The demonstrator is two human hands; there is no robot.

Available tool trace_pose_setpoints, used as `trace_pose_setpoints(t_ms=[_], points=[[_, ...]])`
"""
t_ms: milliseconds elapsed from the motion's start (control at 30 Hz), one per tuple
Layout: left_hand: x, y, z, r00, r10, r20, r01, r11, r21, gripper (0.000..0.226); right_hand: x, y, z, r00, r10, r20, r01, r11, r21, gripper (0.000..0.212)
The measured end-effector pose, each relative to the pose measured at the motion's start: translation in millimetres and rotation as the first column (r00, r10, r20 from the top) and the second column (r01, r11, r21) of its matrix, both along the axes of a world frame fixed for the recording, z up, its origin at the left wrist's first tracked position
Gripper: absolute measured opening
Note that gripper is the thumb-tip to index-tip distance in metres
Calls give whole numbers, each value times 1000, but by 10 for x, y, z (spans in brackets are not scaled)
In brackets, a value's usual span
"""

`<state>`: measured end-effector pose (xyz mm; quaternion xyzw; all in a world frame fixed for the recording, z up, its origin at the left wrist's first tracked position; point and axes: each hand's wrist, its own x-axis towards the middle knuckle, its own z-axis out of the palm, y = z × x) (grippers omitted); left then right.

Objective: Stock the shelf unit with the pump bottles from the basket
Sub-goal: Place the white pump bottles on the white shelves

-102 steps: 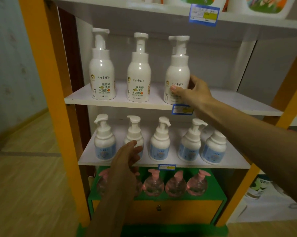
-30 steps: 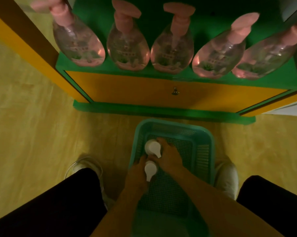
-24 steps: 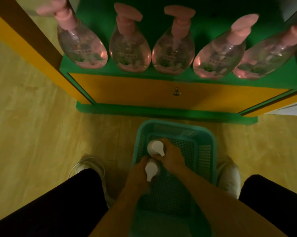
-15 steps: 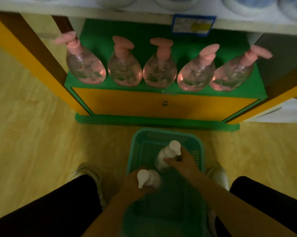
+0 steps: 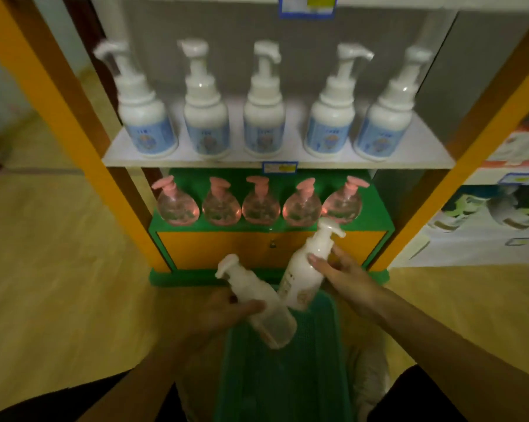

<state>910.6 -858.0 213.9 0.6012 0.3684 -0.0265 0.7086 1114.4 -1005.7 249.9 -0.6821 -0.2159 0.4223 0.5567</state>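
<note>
Head view: my left hand (image 5: 223,312) and right hand (image 5: 339,269) each grip a white pump bottle (image 5: 306,269) above the basket (image 5: 327,330), low centre; next, I'd carry both up to a shelf (image 5: 424,159).

Two plain white plastic pump bottles (image 5: 304,271) are up over a teal-green mesh plastic basket (image 5: 324,345). Behind, the orange-framed wooden shelf unit (image 5: 74,123) has a white board (image 5: 421,153) with five white pump bottles wearing pale blue printed labels (image 5: 207,134), and a bright green ledge (image 5: 376,217) with five clear, pink-tinted round bottles topped by pink pumps (image 5: 261,204). A blue-and-yellow price tag (image 5: 279,167) is on the board's edge. The floor is yellowish wood grain (image 5: 59,269).
</note>
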Motion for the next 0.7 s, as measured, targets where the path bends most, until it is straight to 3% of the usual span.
trace_pose_setpoints(t_ms=[100,200,333,500,600,700], points=[[76,62,424,985,103,139,-91,992,-90,74,-14,-2,464,998,-50,-45,55,992,110,43],[174,78,824,943,255,214,-198,946,-255,60,-14,32,830,996,-56,-68,69,976,205,40],[251,2,1182,854,381,354,-135,819,-557,45,-45,91,1001,985,-58,-164,103,953,284,37],[522,-31,1368,780,503,373,-180,751,-635,40,-67,209,1026,905,-45,-423,165,954,251,35],[620,-14,1402,747,530,401,-175,739,-651,37,-74,272,1083,864,-52,-500,190,954,230,48],[631,25,1354,740,550,387,-172,711,-682,40,-46,247,1087,842,-40,-538,194,953,234,44]])
